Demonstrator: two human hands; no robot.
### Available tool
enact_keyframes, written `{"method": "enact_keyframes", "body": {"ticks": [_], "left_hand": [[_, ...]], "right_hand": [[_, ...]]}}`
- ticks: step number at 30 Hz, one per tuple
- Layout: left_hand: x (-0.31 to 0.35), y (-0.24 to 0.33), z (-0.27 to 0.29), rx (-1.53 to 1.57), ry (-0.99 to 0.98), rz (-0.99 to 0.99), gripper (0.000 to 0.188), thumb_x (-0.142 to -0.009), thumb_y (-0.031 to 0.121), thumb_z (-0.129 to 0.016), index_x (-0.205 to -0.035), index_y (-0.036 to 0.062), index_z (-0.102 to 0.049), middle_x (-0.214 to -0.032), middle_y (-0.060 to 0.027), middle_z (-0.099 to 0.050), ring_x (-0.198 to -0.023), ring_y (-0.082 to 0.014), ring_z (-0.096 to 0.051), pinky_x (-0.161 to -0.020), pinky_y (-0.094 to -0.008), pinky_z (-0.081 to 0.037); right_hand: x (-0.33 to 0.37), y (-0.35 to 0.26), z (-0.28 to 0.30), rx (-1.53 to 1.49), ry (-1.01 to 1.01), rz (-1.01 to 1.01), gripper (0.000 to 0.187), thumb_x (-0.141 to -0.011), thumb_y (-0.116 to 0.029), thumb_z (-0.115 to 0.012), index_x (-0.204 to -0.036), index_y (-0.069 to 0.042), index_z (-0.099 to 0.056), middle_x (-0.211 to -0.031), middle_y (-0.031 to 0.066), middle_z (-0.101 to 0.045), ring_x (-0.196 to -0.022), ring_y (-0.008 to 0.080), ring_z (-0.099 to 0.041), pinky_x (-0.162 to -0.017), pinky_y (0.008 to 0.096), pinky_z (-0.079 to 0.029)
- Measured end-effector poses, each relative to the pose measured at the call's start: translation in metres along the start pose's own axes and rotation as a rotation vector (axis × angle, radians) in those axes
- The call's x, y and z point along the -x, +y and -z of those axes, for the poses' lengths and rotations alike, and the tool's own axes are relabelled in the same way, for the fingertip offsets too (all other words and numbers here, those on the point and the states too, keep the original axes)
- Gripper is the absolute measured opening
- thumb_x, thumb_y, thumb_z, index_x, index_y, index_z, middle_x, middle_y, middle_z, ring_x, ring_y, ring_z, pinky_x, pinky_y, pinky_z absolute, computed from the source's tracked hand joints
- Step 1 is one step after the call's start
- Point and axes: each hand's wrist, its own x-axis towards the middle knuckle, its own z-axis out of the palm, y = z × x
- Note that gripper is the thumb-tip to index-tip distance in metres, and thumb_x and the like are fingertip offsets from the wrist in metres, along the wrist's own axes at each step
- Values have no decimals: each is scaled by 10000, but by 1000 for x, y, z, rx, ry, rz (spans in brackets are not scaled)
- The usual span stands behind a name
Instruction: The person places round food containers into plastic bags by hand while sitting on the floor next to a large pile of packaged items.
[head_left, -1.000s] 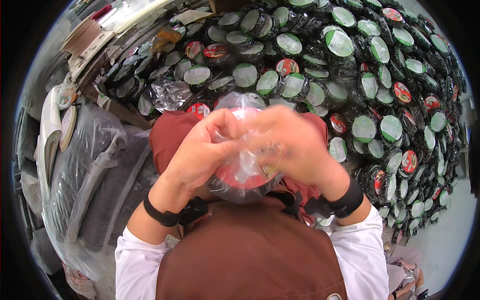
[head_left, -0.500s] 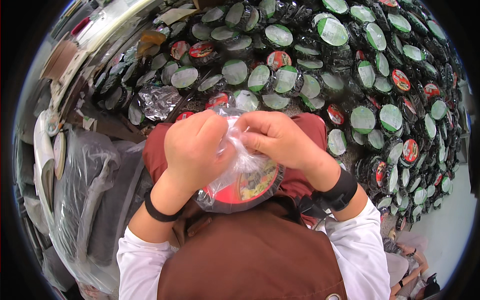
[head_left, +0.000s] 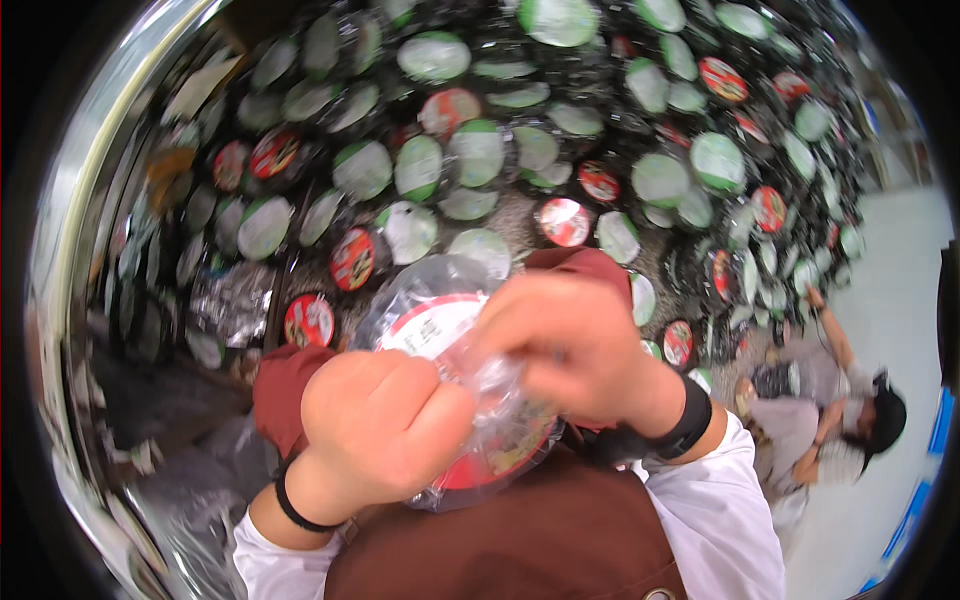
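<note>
A round, flat container (head_left: pixel 430 325) with a red-edged label in white and food-picture areas rests on my lap. A clear plastic bag (head_left: pixel 497 385) wraps it, its film bunched up over the label's middle. My left hand (head_left: pixel 385 420) is closed in a fist on the bunched film at the container's left side. Over the right part of the label is my right hand (head_left: pixel 570 345), its fingers curled down close to the film and smeared by motion. Whether they hold the film cannot be made out.
Piled ahead and to the right are many round wrapped containers (head_left: pixel 477 150), with green-edged or red lids. Crumpled clear film (head_left: pixel 235 300) lies at the left beside grey plastic sheeting (head_left: pixel 210 490). Another person in a dark cap (head_left: pixel 882 415) sits at the right.
The view has swung to the right, bringing the other person further in. My right hand has shifted from a pinch on the gathered film and is blurred. More of the label shows.
</note>
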Motion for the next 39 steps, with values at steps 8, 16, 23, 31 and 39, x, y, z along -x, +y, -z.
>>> {"method": "enact_keyframes", "body": {"ticks": [8, 16, 23, 31, 39], "left_hand": [[-33, 40, -26, -34, -314, -329, 143, -566, 95, -591, -640, 85, -469, -588, -56, -429, -504, -233, -458, -443, -351, -351], [-18, 100, -12, 72, -438, -363, 235, -638, 17, -584, -574, 11, -358, -554, -156, -346, -518, -352, -382, -465, -407, -263], [-37, 166, -47, 384, -442, -261, 187, -821, 190, -511, -795, 7, -540, -815, -139, -589, -744, -275, -562, -663, -324, -431], [-72, 184, -27, 472, -312, -218, 160, -857, -14, -415, -974, -57, -515, -952, -105, -548, -845, -161, -515, -778, -259, -396], [-69, 192, -103, 338, -578, -307, 11, -807, -13, -517, -804, -21, -524, -701, -82, -518, -644, -185, -500, -611, -270, -400]], "right_hand": [[64, 6, 24, 945, 278, 205, 53, -546, -195, -579, -530, -144, -578, -531, 56, -560, -499, 243, -562, -433, 361, -417], [192, -21, 26, 785, 517, -75, 191, -684, -236, -598, -779, -71, -574, -741, 88, -565, -648, 305, -593, -553, 403, -478], [279, -27, 36, 708, 712, -127, 159, -643, -216, -599, -754, -104, -582, -614, 141, -552, -607, 326, -560, -529, 394, -451], [751, -55, 16, 134, 2298, -45, 81, -824, -144, -545, -833, -64, -543, -748, 22, -561, -625, 116, -523, -545, 246, -445], [1060, 9, -352, 5, 3126, 257, 116, -856, -190, -462, -841, -92, -522, -742, 23, -535, -584, 119, -485, -512, 247, -407]]}}
